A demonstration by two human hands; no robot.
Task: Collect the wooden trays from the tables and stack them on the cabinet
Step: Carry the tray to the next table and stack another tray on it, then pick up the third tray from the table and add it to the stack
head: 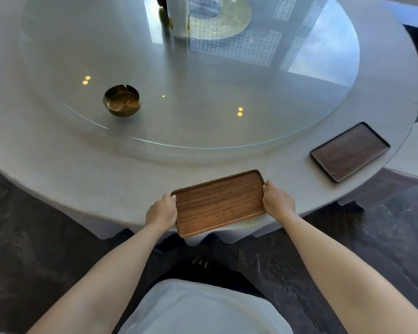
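Both hands, the left hand point(161, 211) and right hand point(278, 199), are gripping the lighter tray's point(219, 203) short ends at the table point(58, 160) edge, risking tipping it.

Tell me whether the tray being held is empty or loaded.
Empty: the held tray, gripped by left hand and right hand, shows only bare wood grain.

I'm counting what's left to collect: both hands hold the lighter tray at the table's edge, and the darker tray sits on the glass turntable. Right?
Not quite. The head view shows the darker tray lying on the tablecloth, outside the glass turntable. The rest holds: left hand and right hand hold the lighter tray.
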